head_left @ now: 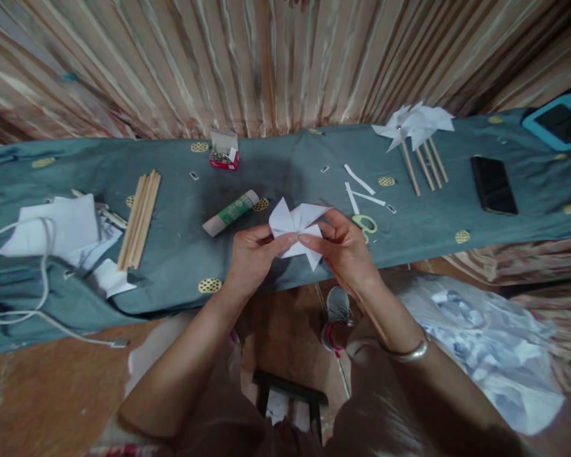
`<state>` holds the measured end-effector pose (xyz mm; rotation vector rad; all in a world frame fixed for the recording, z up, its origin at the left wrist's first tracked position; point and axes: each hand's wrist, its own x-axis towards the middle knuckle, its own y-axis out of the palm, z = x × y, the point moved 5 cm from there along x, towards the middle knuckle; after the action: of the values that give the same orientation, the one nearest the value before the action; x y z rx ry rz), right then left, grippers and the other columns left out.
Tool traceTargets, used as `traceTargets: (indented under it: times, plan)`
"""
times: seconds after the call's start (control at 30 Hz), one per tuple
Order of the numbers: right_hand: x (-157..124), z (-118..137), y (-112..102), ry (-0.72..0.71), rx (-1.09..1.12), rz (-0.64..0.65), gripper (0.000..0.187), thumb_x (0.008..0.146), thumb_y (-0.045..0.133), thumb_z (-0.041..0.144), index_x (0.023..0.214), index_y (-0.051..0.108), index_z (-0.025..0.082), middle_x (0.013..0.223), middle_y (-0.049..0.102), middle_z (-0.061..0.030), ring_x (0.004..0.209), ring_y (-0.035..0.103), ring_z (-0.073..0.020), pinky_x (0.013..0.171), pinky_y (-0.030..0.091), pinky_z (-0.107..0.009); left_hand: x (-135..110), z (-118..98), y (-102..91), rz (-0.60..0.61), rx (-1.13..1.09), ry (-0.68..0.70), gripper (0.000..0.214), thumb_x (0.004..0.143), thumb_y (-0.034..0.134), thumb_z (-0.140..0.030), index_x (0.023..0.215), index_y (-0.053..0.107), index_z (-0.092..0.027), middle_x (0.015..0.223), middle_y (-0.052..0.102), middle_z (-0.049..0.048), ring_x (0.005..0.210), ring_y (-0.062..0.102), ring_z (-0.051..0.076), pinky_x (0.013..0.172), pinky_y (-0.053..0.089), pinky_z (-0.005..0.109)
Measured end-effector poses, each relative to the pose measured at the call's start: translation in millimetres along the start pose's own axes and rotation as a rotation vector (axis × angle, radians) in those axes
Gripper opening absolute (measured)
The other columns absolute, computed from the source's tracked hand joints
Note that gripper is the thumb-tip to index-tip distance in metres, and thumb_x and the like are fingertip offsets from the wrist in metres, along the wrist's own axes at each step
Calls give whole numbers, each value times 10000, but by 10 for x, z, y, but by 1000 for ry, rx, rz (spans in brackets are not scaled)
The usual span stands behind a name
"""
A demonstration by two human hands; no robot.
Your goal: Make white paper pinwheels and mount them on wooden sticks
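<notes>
Just right of the green glue stick (231, 212), you hold the white paper pinwheel (292, 219) two-handed. Your arms angle inward towards it; left hand (254, 254) and right hand (351, 247) each pinch it between thumb and curled fingers, thumb tips nearly meeting at its centre.

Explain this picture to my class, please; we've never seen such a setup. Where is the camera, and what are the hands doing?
There is no machine here: one person works with bare hands, and a camera worn on their head looks forward and down. The left hand and right hand together hold a folded white paper pinwheel, pinching it near the centre. On the green cloth lie a green-and-white tube, an open red box of small metal pieces, wooden sticks, paper strips, a dark phone and other pinwheels on sticks.
</notes>
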<state>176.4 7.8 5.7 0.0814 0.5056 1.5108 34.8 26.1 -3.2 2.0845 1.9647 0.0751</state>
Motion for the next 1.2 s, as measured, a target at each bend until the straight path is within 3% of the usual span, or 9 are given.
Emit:
traceTargets:
  times: [0.37,0.77,1.2]
  plan:
    - [1,-22,11,-11,-10,-39,561,527,909,363,1010,638,271,778,739,35,749,698,-212,751,584,-380,14,53,-35,-38,6,-4,323,530,902,-434,682,779,-176,646,702,0,564,540,110,550,442,233]
    - [23,-51,12,28,31,-25,605,482,925,315,1004,625,250,800,741,31,735,687,-201,707,556,-351,17,56,-21,-9,-104,-52,310,465,929,-309,693,771,-171,701,734,-5,618,601,127,636,515,261]
    - [68,-92,-4,3,-25,-3,502,529,921,352,954,671,259,797,746,32,729,682,-194,717,570,-344,24,71,-43,10,-127,-55,331,471,927,-294,737,775,-170,744,752,6,647,630,140,667,527,274]
